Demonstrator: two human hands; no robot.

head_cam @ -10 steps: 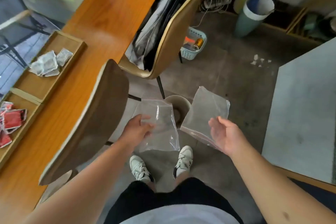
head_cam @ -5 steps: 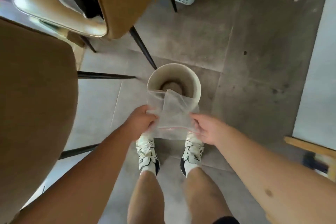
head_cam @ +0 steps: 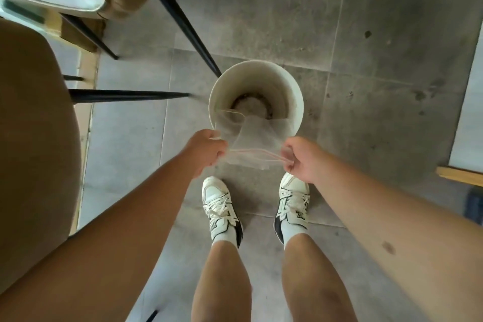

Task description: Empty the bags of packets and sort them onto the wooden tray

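While I stand over one white bin (head_cam: 282, 86), no writing is readable.
My left hand (head_cam: 206, 150) and right hand (head_cam: 303, 158) each pinch two clear bags (head_cam: 251, 138).

No legible text, labels, numbers or signs anywhere in view. The white sneakers (head_cam: 294, 200) carry dark side markings, too small and blurred to read as a brand. The clear plastic bags (head_cam: 249, 142) show no print.

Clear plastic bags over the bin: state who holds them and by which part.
Both hands grip the clear plastic bags by their near zip-edge: left hand at one end, right hand at the other, over the bin.
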